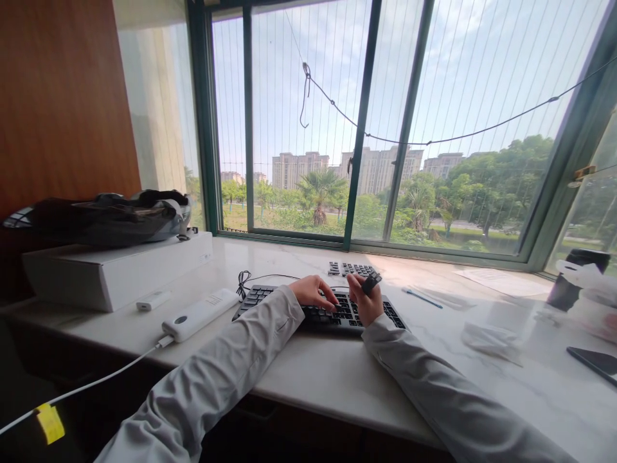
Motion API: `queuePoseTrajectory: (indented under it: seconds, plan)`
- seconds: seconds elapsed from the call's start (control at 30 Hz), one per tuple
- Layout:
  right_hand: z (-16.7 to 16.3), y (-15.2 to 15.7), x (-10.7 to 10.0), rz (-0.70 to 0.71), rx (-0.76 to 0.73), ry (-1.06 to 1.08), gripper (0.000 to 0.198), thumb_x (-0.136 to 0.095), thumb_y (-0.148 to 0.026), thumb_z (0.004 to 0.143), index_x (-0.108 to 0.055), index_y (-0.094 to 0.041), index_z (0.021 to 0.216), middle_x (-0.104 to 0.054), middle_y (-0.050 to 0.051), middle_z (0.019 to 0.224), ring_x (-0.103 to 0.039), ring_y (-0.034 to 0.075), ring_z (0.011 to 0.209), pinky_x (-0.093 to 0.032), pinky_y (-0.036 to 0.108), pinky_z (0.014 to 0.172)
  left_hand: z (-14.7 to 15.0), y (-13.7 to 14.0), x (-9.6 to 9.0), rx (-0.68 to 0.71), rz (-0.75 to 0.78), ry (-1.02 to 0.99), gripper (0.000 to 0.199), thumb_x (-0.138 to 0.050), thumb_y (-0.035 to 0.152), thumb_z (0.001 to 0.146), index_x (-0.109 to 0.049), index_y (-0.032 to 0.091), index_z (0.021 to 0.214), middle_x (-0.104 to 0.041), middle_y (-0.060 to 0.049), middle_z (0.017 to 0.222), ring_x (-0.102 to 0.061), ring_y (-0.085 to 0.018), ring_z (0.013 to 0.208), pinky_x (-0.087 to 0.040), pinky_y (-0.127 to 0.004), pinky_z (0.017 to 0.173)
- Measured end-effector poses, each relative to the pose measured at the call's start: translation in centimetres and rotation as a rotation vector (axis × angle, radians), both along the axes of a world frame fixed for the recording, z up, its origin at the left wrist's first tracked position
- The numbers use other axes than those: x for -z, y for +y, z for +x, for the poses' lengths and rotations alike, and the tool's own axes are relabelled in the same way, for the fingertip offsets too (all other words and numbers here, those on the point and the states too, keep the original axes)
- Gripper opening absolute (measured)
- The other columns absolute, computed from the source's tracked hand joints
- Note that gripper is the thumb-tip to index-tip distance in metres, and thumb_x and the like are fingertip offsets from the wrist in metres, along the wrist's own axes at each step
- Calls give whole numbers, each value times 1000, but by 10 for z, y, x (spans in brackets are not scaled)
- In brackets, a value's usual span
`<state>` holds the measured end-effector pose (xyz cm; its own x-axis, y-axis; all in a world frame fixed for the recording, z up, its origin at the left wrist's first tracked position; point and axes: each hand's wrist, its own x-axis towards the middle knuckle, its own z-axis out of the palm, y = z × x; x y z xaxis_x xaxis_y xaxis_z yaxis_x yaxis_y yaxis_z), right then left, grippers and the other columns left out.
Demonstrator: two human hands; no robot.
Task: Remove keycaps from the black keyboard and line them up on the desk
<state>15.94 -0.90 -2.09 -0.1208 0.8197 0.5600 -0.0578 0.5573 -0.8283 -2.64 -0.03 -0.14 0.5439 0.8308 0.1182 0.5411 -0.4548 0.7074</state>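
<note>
A black keyboard (344,312) lies near the front edge of the marble-patterned counter. Over its middle, my left hand (312,292) bends down with fingertips close together at the keys; whatever is between them is too small to make out. My right hand (369,307) is closed round a small black object (371,282) that sticks out above the fingers, held over the right half of the keyboard. Several loose black keycaps (357,269) sit in rows behind the keyboard. The part of the keyboard under both hands is hidden.
A white power strip (200,314) with its cable, a small white device (153,300) and a white box (116,270) bearing a black bag (106,215) are at the left. To the right lie a blue pen-like stick (422,298), clear plastic (491,339) and a dark phone-like slab (595,363).
</note>
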Motion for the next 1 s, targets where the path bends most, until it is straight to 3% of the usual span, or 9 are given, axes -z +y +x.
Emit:
queuePoseTrajectory:
  seconds: [0.1,0.2,0.3,0.43,0.53,0.7,0.87,1.0]
  plan:
    - [16,11,-9,347,268,-416,41,-56,-46,84,-45,-20,55,-44,-1,49,-37,11,51,-30,26,54,2,1,-1,-74,16,-97,45,-79,44,62,-75,10,92,-70,-7,79,-56,-11,55,-47,-23,53]
    - [25,18,-9,430,349,-775,24,-54,-37,85,-59,-21,69,-59,3,60,-51,16,59,-35,27,61,4,-1,0,-161,67,-119,37,-77,39,65,-74,10,88,-71,-6,81,-57,-11,53,-48,-22,49]
    - [26,22,-8,449,351,-951,20,-50,-34,87,-64,-21,81,-66,6,71,-59,19,69,-39,29,69,7,-2,2,-214,140,-147,30,-74,35,69,-73,12,88,-71,-6,85,-57,-9,51,-48,-20,45]
    - [27,22,-9,400,338,-992,15,-51,-25,84,-64,-22,93,-69,6,82,-62,20,74,-40,27,68,10,-3,6,-259,244,-198,26,-73,32,71,-73,15,91,-73,-5,89,-59,-9,52,-47,-19,43]
    - [29,22,-9,376,304,-977,28,-54,-16,77,-61,-24,103,-69,3,82,-61,19,72,-39,26,65,11,-3,7,-296,341,-189,24,-74,30,71,-73,18,91,-74,-3,89,-60,-9,51,-46,-19,45]
    - [29,23,-7,397,252,-935,25,-53,-25,84,-59,-23,108,-65,1,74,-60,17,67,-38,25,64,11,-3,6,-341,467,-191,29,-75,38,71,-72,19,93,-74,-3,83,-66,-15,63,-50,-22,56]
    - [28,23,-5,357,283,-964,23,-53,-28,86,-59,-25,108,-67,2,80,-61,17,74,-40,25,67,12,-3,7,-336,417,-213,34,-75,42,72,-68,21,97,-74,-2,83,-63,-12,55,-48,-21,51]
    - [27,20,-10,245,393,-1051,26,-54,-26,83,-59,-29,109,-69,1,89,-62,19,81,-38,26,66,13,-5,6,-307,354,-221,29,-71,39,75,-67,20,97,-73,-2,85,-53,-7,42,-43,-18,41]
